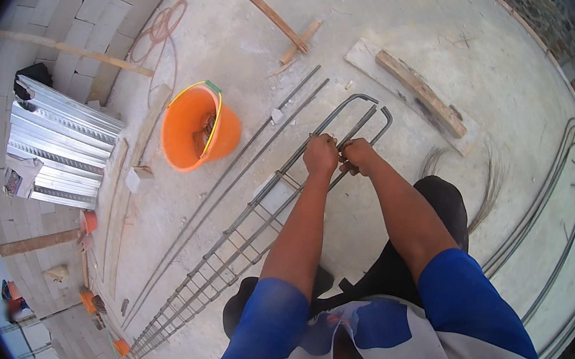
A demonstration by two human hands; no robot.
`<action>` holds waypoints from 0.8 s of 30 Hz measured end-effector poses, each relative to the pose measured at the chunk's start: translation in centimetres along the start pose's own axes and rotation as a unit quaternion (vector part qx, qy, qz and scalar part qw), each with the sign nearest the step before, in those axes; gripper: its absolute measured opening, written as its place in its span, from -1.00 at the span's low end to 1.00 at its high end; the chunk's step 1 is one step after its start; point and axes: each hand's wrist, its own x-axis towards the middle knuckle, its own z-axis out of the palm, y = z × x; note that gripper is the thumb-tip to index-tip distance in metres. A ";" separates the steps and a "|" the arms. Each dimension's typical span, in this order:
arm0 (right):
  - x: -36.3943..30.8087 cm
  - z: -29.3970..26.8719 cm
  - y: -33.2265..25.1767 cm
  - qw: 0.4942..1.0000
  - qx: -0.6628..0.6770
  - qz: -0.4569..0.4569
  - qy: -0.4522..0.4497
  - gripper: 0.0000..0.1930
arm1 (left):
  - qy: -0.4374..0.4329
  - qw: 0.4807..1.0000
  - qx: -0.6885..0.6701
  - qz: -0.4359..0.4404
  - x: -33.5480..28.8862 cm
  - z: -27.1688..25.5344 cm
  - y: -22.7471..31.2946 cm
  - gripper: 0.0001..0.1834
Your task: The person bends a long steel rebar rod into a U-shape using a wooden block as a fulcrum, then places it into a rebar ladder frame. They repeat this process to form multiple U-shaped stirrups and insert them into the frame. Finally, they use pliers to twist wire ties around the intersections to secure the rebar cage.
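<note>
A long rebar cage (221, 269) of steel bars, tied across with thin square stirrups, runs from the lower left up to my hands. Its bars end in bent hooks just beyond them. My left hand (320, 155) is closed around the cage at its left bar, near the hooked end. Close beside it, my right hand (360, 155) has its fingers bunched together over the right-hand bars; whatever they pinch is too small and hidden to make out.
Left of the cage lie two loose straight bars (245, 147) and an orange bucket (193, 128). A wooden beam (420, 92) rests on a board ahead. Thin wire (491, 183) and long bent bars (548, 190) lie to the right. Corrugated metal sheets (62, 145) stand by the block wall.
</note>
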 end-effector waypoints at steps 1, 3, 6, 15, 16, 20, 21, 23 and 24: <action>-2.1 1.4 -3.3 0.999 0.015 0.034 0.003 -0.83 | 0.026 1.000 -0.008 -0.001 -0.6 0.1 -2.1 -0.79; -3.6 1.4 -5.3 0.995 -0.063 0.064 0.044 -0.82 | 0.062 0.997 -0.036 0.019 -1.1 0.2 -2.9 -0.80; -2.4 0.3 -3.9 0.951 -0.282 0.008 0.127 -0.80 | 0.086 0.992 -0.076 0.047 -1.2 0.0 -2.8 -0.81; -3.6 0.3 -4.4 0.908 -0.388 -0.110 0.113 -0.86 | 0.059 0.985 -0.151 0.057 -1.8 -2.0 -2.6 -0.79; -3.9 0.4 -4.9 0.901 -0.405 -0.106 0.113 -0.86 | 0.057 0.983 -0.164 0.062 -1.9 -2.2 -2.7 -0.80; -3.9 0.6 -5.1 0.879 -0.453 -0.115 0.092 -0.86 | 0.022 0.967 -0.252 0.032 -2.1 -2.6 -2.6 -0.80; -4.0 0.7 -5.1 0.880 -0.449 -0.128 0.086 -0.86 | 0.026 0.962 -0.271 0.030 -2.1 -2.5 -2.9 -0.80; -4.0 1.0 -5.3 0.881 -0.441 -0.151 0.074 -0.86 | 0.034 0.950 -0.310 0.026 -2.0 -2.3 -3.6 -0.79; -4.1 0.9 -5.5 0.882 -0.441 -0.156 0.067 -0.86 | 0.035 0.949 -0.314 0.018 -2.1 -2.4 -3.7 -0.79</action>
